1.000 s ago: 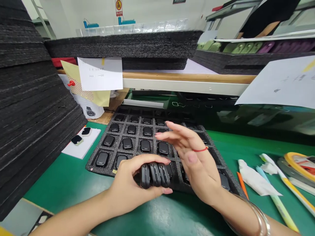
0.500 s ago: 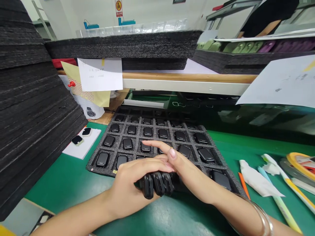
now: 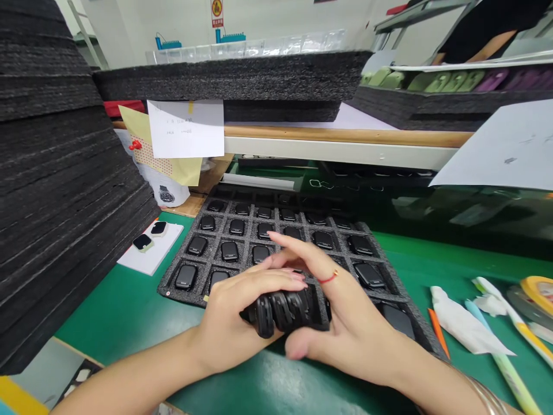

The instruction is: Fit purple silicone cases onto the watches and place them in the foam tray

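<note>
Near foam tray (image 3: 185, 296), black watch bodies (image 3: 280, 312) gripped within left hand (image 3: 231, 325); right hand (image 3: 352, 317) spread just beside.

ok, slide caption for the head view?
Left hand grips a row of black watches by a foam tray, right hand cupped beside them.

From your head, the camera looks forward and down at your left hand (image 3: 233, 314) and right hand (image 3: 348, 323), close in front, with the table (image 3: 99, 288) beneath, the tray (image 3: 205, 271) beyond, shelf (image 3: 328, 148) and wall (image 3: 294, 17) farther back.
</note>
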`<state>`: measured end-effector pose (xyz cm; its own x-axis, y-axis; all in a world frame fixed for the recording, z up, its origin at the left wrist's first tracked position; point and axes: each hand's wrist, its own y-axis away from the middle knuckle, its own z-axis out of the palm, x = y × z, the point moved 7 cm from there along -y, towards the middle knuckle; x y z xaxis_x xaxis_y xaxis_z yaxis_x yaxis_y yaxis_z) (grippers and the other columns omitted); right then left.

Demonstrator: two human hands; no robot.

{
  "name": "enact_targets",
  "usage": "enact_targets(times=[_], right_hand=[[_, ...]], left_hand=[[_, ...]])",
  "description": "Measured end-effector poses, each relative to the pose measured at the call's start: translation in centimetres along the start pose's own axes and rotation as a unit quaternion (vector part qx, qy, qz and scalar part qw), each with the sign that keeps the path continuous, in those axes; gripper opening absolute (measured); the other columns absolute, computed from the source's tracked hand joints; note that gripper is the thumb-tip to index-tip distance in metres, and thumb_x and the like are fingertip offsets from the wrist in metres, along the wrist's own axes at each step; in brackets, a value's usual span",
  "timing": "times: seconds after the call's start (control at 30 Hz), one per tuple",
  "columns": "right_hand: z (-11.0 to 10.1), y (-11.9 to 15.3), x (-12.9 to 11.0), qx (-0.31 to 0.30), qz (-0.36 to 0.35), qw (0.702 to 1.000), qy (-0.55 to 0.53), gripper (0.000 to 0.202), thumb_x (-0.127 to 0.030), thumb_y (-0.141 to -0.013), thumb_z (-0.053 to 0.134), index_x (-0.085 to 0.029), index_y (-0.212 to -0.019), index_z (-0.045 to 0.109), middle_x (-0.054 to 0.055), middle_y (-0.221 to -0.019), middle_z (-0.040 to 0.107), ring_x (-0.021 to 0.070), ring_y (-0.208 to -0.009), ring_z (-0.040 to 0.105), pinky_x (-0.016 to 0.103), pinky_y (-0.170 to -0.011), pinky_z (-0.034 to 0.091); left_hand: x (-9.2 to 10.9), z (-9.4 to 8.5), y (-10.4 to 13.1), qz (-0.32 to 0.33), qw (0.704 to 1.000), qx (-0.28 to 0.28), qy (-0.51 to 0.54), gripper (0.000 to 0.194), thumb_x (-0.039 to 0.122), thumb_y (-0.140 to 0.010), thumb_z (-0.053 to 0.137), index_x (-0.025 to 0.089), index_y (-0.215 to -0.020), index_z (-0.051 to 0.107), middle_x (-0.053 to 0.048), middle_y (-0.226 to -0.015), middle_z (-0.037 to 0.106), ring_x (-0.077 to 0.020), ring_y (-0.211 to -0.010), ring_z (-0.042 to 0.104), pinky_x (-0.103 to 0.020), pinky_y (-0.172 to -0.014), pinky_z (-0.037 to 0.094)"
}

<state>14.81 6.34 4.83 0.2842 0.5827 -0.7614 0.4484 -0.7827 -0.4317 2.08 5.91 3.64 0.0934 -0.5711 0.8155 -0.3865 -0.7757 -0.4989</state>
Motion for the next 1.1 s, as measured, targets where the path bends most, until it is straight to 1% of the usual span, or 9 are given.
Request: enact_targets(times=[0.1,0.17,0.27,0.37,0.53,0.67,0.83,0.93,1.1], right_hand=[[-0.8,0.4,-2.0,0.061,-0.127,0.976,0.164,0.075,-0.052,-0.074,0.083,-0.026,-0.137,0.051,0.017,-0.137,0.048,0.0352,-0.134,0.049,0.051,-0.110,0.048],[-0.2,0.7,-2.4,0.041,-0.161,0.967,0.192,0.055,-0.035,-0.079,0.082,-0.024,-0.127,0.057,0.018,-0.147,0.040,0.0345,-0.144,0.039,0.049,-0.117,0.042],[0.7,0.8,-2.7,0.019,-0.180,0.965,0.192,0.042,-0.028,-0.084,0.078,-0.021,-0.121,0.061,0.018,-0.155,0.034,0.0340,-0.148,0.036,0.050,-0.119,0.040],[0.1,0.8,-3.3,0.049,-0.182,0.967,0.173,0.042,-0.034,-0.084,0.078,-0.022,-0.121,0.062,0.017,-0.152,0.043,0.0343,-0.146,0.039,0.052,-0.120,0.039],[-3.5,0.5,-4.5,0.088,-0.147,0.969,0.181,0.045,-0.037,-0.085,0.077,-0.031,-0.126,0.061,0.009,-0.116,0.074,0.0304,-0.113,0.068,0.052,-0.105,0.053],[-4.9,0.4,-4.2,0.050,-0.097,0.971,0.211,0.036,-0.036,-0.081,0.080,-0.029,-0.114,0.067,0.006,-0.096,0.077,0.0240,-0.081,0.073,0.038,-0.071,0.064],[-3.2,1.0,-2.4,0.046,-0.031,0.995,0.087,0.030,-0.019,-0.077,0.081,-0.023,-0.104,0.069,0.004,-0.091,0.070,0.0114,-0.059,0.066,0.024,-0.053,0.061],[-2.0,1.7,-1.2,0.065,0.006,0.998,0.001,0.029,-0.026,-0.077,0.085,-0.021,-0.101,0.070,0.004,-0.093,0.065,0.0085,-0.054,0.064,0.021,-0.049,0.060],[-1.5,2.3,-1.3,0.098,-0.058,0.989,0.094,0.049,-0.033,-0.080,0.083,-0.027,-0.126,0.068,0.007,-0.106,0.066,0.0176,-0.083,0.069,0.029,-0.068,0.064]], left_hand=[[-1.2,0.0,0.7,-0.047,0.999,-0.007,0.023,0.067,0.028,-0.078,0.083,0.024,-0.138,0.053,-0.008,-0.122,0.075,-0.0249,-0.108,0.073,-0.032,-0.097,0.057],[-1.7,0.1,1.2,-0.061,0.998,-0.023,0.026,0.084,0.030,-0.077,0.083,0.024,-0.149,0.039,-0.010,-0.126,0.073,-0.0266,-0.111,0.072,-0.034,-0.099,0.056],[-1.9,0.3,1.4,-0.047,0.998,-0.037,0.028,0.091,0.031,-0.080,0.081,0.028,-0.155,0.029,-0.009,-0.131,0.070,-0.0268,-0.119,0.068,-0.035,-0.105,0.052],[-1.9,0.5,1.0,-0.050,0.997,-0.049,0.042,0.087,0.024,-0.084,0.077,0.031,-0.155,0.027,-0.005,-0.129,0.072,-0.0219,-0.116,0.069,-0.030,-0.102,0.053],[-3.1,0.7,0.3,-0.167,0.978,-0.017,0.125,0.056,0.019,-0.077,0.080,0.025,-0.130,0.061,-0.005,-0.122,0.073,-0.0213,-0.107,0.072,-0.029,-0.093,0.057],[-2.7,1.4,0.5,-0.232,0.933,-0.018,0.276,0.043,0.020,-0.079,0.080,0.024,-0.118,0.063,-0.005,-0.115,0.071,-0.0201,-0.106,0.070,-0.030,-0.091,0.058],[-1.7,2.3,1.1,-0.247,0.899,-0.053,0.357,0.048,0.033,-0.080,0.081,0.026,-0.121,0.057,-0.002,-0.100,0.066,-0.0136,-0.085,0.069,-0.026,-0.080,0.059],[-2.3,2.9,1.6,-0.286,0.880,-0.060,0.374,0.067,0.047,-0.076,0.083,0.024,-0.131,0.054,-0.002,-0.095,0.065,-0.0122,-0.070,0.068,-0.026,-0.069,0.061],[-3.5,3.6,1.7,-0.305,0.868,-0.029,0.390,0.050,0.053,-0.081,0.076,0.013,-0.107,0.065,-0.006,-0.088,0.071,-0.0100,-0.061,0.066,-0.017,-0.053,0.055]])
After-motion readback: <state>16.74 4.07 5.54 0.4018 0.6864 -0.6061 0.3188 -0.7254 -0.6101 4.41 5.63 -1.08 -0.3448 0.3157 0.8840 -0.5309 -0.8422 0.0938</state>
